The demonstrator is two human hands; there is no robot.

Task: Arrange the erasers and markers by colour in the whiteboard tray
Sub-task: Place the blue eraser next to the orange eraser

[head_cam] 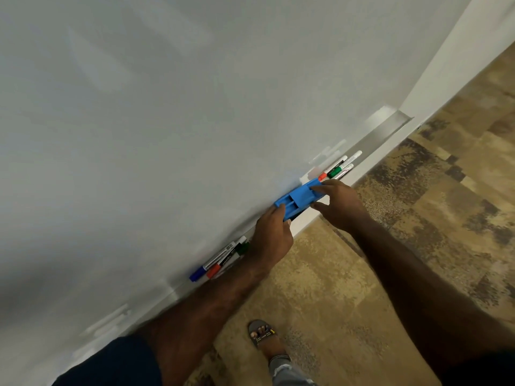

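Two blue erasers (299,197) lie end to end in the metal whiteboard tray (390,129), roughly mid-frame. My left hand (271,235) grips the near end of the erasers, thumb on top. My right hand (338,203) holds the far end between thumb and fingers. Beyond the erasers lies a cluster of markers (338,168) with red, green and white caps. Nearer to me, partly behind my left wrist, lies a second cluster of markers (220,260) with blue, red and green caps.
The whiteboard (167,121) fills the upper left of the view. Patterned brown carpet (418,232) covers the floor on the right. A sandalled foot (264,338) stands near the bottom edge. The tray's far end is bare metal.
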